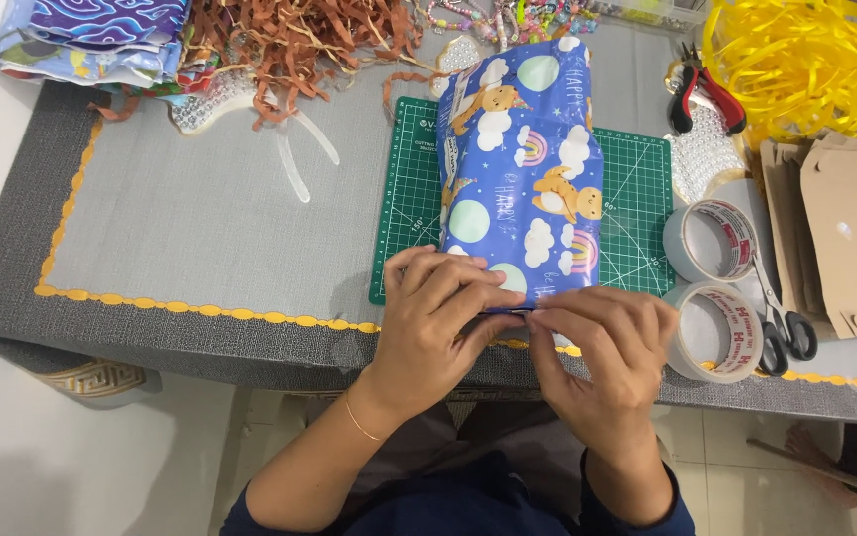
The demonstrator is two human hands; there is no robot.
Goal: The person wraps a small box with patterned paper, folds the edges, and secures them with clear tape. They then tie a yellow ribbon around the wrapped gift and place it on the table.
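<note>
I see a parcel (523, 169) in blue wrapping paper printed with bears, clouds and rainbows, lying lengthwise on a green cutting mat (642, 199) on the grey worktop (200, 238). Its far end points away from me and its near end sits at the mat's front edge, right under my hands. My left hand (438, 308) lies flat over the near left corner of the parcel, fingers curled across the paper and pressing it down. My right hand (602, 342) is just beside it, touching it at the fingertips, with thumb and forefinger pinched on the paper's edge at the near end. So both hands are together, closed on the parcel's near edge, while the rest of the parcel stretches away beyond them. To the right of my right hand, two rolls of tape (716, 333) lie near the worktop's front edge, one behind the other, and scissors (781, 323) lie just beside them. Further right are brown card pieces (851, 238). At the far right corner sits a heap of yellow ribbon (806, 60), with red-handled pliers (707, 94) next to it. At the far left, brown paper shreds (299, 45) lie by folded patterned sheets (101, 35), well apart from my hands.
</note>
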